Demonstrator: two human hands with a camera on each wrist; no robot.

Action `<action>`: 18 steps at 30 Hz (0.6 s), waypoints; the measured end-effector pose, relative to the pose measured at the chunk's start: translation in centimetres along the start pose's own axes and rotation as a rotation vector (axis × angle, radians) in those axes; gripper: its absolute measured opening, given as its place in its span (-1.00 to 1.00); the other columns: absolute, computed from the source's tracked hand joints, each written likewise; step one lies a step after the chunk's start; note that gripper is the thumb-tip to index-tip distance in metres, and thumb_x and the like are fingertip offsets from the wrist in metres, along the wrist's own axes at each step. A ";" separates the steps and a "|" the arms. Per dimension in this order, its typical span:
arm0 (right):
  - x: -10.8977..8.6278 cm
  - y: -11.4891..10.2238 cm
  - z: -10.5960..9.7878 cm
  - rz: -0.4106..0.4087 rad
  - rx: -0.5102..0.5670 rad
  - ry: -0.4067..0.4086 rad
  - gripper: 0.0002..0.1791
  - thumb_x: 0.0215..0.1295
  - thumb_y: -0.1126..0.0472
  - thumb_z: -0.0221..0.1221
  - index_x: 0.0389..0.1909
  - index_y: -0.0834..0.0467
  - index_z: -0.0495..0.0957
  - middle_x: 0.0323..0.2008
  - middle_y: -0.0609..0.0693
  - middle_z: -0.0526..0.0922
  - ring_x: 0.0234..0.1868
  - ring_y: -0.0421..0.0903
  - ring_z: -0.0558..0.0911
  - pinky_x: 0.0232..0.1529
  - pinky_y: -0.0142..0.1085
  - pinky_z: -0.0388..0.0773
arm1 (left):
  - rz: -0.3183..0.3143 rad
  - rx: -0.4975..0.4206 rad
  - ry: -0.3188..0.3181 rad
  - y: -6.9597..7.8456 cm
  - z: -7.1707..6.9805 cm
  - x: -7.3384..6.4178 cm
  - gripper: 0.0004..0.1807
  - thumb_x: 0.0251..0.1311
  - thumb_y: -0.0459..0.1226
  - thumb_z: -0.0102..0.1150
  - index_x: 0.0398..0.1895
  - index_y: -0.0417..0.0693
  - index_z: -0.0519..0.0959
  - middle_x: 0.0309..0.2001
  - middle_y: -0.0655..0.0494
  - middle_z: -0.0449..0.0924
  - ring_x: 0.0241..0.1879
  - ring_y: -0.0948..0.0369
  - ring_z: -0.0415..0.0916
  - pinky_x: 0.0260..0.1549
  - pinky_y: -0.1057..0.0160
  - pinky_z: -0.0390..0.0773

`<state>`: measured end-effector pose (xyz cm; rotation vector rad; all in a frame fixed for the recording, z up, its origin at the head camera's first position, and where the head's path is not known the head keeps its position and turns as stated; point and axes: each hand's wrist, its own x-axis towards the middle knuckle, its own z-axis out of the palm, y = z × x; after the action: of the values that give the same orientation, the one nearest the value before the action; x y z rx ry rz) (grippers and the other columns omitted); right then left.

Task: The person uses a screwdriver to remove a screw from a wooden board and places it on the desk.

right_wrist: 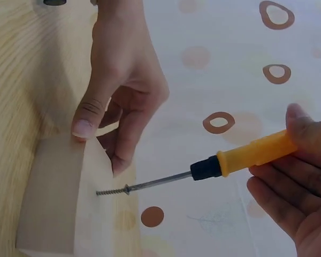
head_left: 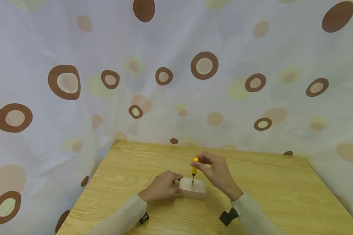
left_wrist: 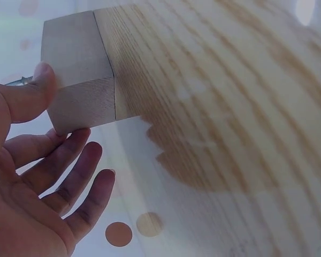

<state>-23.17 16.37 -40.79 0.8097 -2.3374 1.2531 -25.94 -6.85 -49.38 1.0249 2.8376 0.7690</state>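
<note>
The right hand has its grip narrowed on the yellow plastic handle of a black-collared screwdriver. The screwdriver's metal shaft meets the head of a threaded metal screw standing upright, mostly exposed, in the top of a pale rectangular wooden block. The left hand pinches the block's end. The block rests on a light wood-grain tabletop, before a white sheet patterned with brown rings.

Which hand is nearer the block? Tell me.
Left. The left hand holds the block at its left end; the right hand is above it, toward its right, apart from it, holding the screwdriver.
</note>
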 end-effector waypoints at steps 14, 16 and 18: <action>0.4 0.0 -1.3 0.088 -0.031 -0.065 -0.79 0.36 0.05 0.37 -0.06 0.01 0.72 -0.17 -0.18 0.76 -0.17 -0.22 0.74 -0.11 -0.21 0.70 | -0.011 0.023 -0.014 0.2 -0.2 0.1 -0.47 0.22 0.05 0.43 0.15 -0.04 0.68 0.03 0.16 0.71 -0.17 0.30 0.53 -0.22 0.30 0.57; 0.5 0.0 -1.3 0.059 -0.058 -0.039 -0.80 0.31 0.10 0.40 -0.10 0.04 0.73 -0.21 -0.19 0.76 -0.20 -0.21 0.75 -0.14 -0.21 0.70 | -0.011 0.025 -0.019 0.2 -0.1 0.2 -0.46 0.23 0.06 0.42 0.17 -0.04 0.67 0.04 0.16 0.71 -0.17 0.31 0.53 -0.21 0.31 0.57; 0.6 -0.1 -1.5 0.019 -0.082 -0.031 -0.83 0.30 0.19 0.41 -0.12 0.08 0.74 -0.22 -0.17 0.76 -0.20 -0.19 0.75 -0.12 -0.19 0.71 | -0.012 0.025 -0.020 0.2 -0.1 0.2 -0.45 0.24 0.06 0.42 0.18 -0.03 0.67 0.05 0.17 0.71 -0.16 0.31 0.53 -0.20 0.31 0.57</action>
<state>-23.51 17.40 -39.59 0.7866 -2.4091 1.1520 -25.99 -6.68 -49.18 1.0121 2.8404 0.7203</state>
